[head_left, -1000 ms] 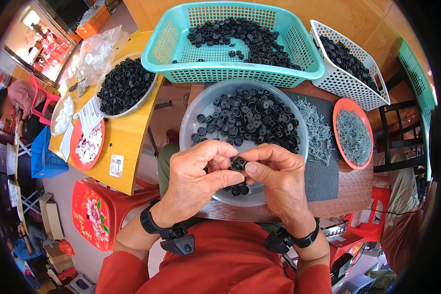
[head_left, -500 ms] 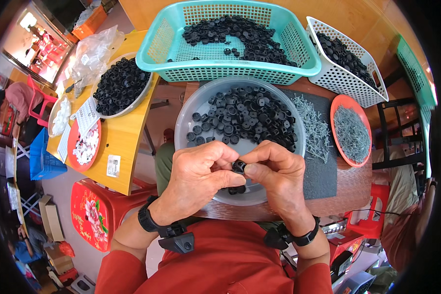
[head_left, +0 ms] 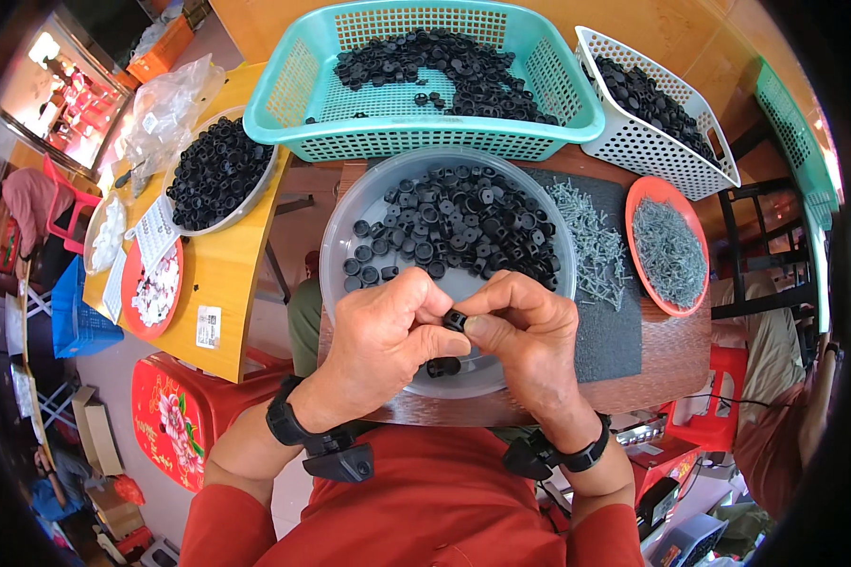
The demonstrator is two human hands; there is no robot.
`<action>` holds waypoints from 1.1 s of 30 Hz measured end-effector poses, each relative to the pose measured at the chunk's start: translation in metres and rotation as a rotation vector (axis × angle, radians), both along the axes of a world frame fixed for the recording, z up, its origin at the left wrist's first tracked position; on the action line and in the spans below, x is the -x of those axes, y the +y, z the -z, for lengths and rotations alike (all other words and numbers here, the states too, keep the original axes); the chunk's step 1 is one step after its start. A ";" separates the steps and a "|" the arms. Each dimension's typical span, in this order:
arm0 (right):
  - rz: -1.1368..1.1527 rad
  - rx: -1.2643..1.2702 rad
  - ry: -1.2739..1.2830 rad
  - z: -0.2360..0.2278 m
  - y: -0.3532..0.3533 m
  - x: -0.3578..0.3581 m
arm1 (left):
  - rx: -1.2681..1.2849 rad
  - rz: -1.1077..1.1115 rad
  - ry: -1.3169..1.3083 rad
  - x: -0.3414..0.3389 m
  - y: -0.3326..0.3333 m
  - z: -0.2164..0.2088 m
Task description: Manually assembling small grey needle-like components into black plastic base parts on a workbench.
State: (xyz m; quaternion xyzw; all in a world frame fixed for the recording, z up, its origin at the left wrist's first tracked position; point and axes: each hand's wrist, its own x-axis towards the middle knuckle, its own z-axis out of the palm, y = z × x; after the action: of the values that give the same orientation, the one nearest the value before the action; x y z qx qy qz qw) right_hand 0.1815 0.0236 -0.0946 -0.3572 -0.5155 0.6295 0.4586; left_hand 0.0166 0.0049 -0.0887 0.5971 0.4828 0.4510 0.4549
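Observation:
My left hand [head_left: 388, 331] and my right hand [head_left: 529, 331] meet over the near side of a round translucent tub [head_left: 336, 255]. Both pinch one small black plastic part [head_left: 455, 320] between thumbs and fingers. The part is mostly covered by fingertips, so its exact kind is unclear. Beneath my left hand, another black piece [head_left: 443, 366] shows near the tub's front; whether the hand touches it I cannot tell. Many small round black caps [head_left: 463, 213] fill the far half of the tub.
Loose screws [head_left: 586, 241] lie on a dark mat [head_left: 615, 350] right of the tub, beside a red dish [head_left: 636, 203] of screws. Behind stand a turquoise basket [head_left: 425, 142] and a white basket [head_left: 624, 156] of black parts. A yellow table [head_left: 241, 274] stands left.
The view has shifted slightly, so surroundings sit a little further left. Both hands keep pinching the same black part, which appears turned slightly.

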 end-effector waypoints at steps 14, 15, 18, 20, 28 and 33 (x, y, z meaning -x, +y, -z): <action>0.043 0.166 0.031 0.003 -0.007 0.002 | -0.397 0.118 0.273 0.008 0.012 0.007; 0.049 0.199 0.019 0.003 -0.007 0.002 | -0.398 0.117 0.274 0.008 0.011 0.007; 0.069 0.173 0.056 0.003 -0.010 0.004 | -0.270 0.109 0.193 0.007 0.009 0.008; 0.062 0.145 0.038 0.005 -0.010 0.003 | -0.306 0.084 0.185 0.005 0.009 0.011; -0.011 0.025 -0.031 -0.004 -0.003 -0.009 | -0.322 0.160 0.257 0.002 0.018 0.000; -0.167 0.113 -0.002 -0.014 -0.004 -0.019 | -0.485 0.115 0.351 0.001 0.011 -0.013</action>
State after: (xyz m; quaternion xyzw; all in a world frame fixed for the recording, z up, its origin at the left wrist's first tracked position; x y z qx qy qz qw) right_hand 0.2003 0.0192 -0.0802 -0.3390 -0.5075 0.6933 0.3832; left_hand 0.0160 0.0160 -0.0759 0.7835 0.3977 0.4163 0.2335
